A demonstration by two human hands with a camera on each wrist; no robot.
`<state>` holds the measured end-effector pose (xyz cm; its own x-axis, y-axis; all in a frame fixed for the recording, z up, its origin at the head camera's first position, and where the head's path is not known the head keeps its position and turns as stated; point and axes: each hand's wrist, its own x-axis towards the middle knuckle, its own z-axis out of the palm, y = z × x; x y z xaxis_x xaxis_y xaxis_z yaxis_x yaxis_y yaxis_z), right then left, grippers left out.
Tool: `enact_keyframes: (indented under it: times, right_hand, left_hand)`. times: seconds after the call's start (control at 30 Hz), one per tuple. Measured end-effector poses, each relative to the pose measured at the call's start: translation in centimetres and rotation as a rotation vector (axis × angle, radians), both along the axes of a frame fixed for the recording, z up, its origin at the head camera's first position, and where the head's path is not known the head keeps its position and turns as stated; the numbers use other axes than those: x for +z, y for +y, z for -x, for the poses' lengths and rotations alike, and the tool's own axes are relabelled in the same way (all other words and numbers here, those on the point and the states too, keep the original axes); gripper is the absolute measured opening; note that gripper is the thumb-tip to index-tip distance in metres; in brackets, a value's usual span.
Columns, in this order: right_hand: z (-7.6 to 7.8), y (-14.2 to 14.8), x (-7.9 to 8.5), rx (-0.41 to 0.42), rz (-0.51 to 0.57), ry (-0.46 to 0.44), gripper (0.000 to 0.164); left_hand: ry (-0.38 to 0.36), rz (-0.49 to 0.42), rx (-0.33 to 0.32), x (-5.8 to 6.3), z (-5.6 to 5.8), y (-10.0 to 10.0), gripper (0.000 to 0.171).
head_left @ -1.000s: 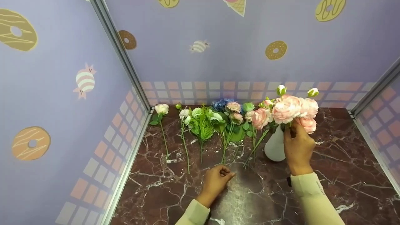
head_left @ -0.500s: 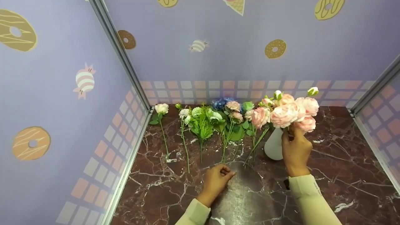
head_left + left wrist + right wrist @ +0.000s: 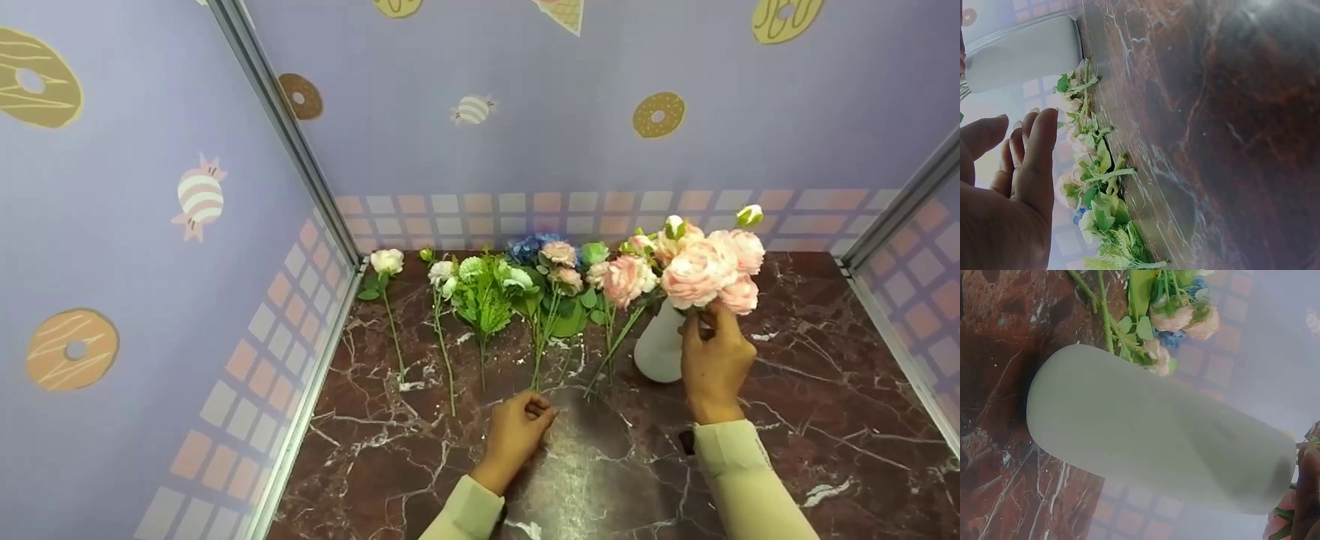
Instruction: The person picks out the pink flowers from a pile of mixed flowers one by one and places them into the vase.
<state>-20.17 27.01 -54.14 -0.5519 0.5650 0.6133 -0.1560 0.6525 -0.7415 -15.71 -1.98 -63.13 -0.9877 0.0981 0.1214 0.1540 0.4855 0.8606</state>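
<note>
A white vase (image 3: 657, 351) stands upright on the right of the table, and its pale side (image 3: 1151, 427) fills much of the right wrist view. Large pink peonies (image 3: 701, 274) with white buds lean over its mouth. My right hand (image 3: 718, 367) pinches a green stem just under these blooms, at the vase's rim; the lower stems are hidden by the vase. My left hand (image 3: 514, 435) rests on the table in front of the flower row, fingers loosely bent and holding nothing. In the left wrist view that hand (image 3: 1010, 208) shows a gap between thumb and fingers.
Left of the vase lies a row of artificial flowers: a white rose (image 3: 387, 262), green leafy stems (image 3: 487, 300), a blue hydrangea (image 3: 532, 247) and a pink peony (image 3: 627, 281). A patterned wall (image 3: 570, 142) rises behind the dark marbled table (image 3: 615, 480).
The large front pink bloom shifted a little left, then back right, along with my right hand at the vase mouth. My left hand has stayed nearly still.
</note>
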Motion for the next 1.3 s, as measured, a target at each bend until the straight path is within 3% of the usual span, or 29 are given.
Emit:
enact_keyframes:
  times: [0.17,0.27,0.33,0.43,0.53,0.57,0.63,0.8,0.9,1.0,1.13,1.23,1.3]
  right_hand:
    - [-0.2,0.1,0.1,0.003,0.07,0.013,0.016]
    - [-0.3,0.1,0.1,0.0,0.101,0.02,0.018]
    - [-0.5,0.1,0.1,0.002,0.114,0.021,0.019]
    - [-0.7,0.2,0.1,0.0,0.146,0.024,0.019]
    - [-0.8,0.3,0.1,0.009,0.197,0.03,0.02]
    - [-0.8,0.4,0.0,0.01,0.214,0.032,0.021]
    - [-0.9,0.4,-0.1,0.009,0.234,0.031,0.022]
    - [-1.1,0.3,-0.9,0.029,0.283,0.024,0.028]
    - [-1.5,0.1,-1.6,0.044,0.306,0.024,0.032]
    - [-2.1,-0.1,-2.5,0.043,0.262,-0.015,0.033]
    - [-3.0,-0.5,-3.9,0.071,0.195,-0.092,0.03]
    - [-3.4,-0.7,-5.0,0.084,0.156,-0.124,0.028]
    - [-3.7,-0.8,-5.7,0.082,0.121,-0.135,0.026]
  left_hand:
    - [0.021,0.023,0.016,0.1,0.3,0.0,0.009]
    - [0.06,0.05,0.033,-0.7,1.3,-0.3,0.007]
    - [0.101,0.087,0.057,-2.2,2.7,-0.6,0.009]
    - [0.147,0.186,0.095,-5.7,5.8,-1.1,0.015]
    - [0.131,0.308,0.119,-8.3,8.7,-1.0,0.021]
    - [0.113,0.355,0.119,-8.6,9.4,-0.8,0.022]
    - [0.091,0.415,0.126,-7.7,9.9,-0.4,0.021]
    - [-0.021,0.467,0.122,-2.3,8.8,0.8,0.026]
    - [-0.055,0.503,0.121,-1.0,8.6,1.4,0.035]
    - [-0.031,0.52,0.136,-1.7,9.1,1.5,0.045]
    - [-0.023,0.481,0.155,-4.8,10.8,1.1,0.06]
    - [-0.022,0.479,0.151,-7.3,12.3,0.9,0.064]
    - [-0.018,0.478,0.134,-8.2,12.7,0.8,0.063]
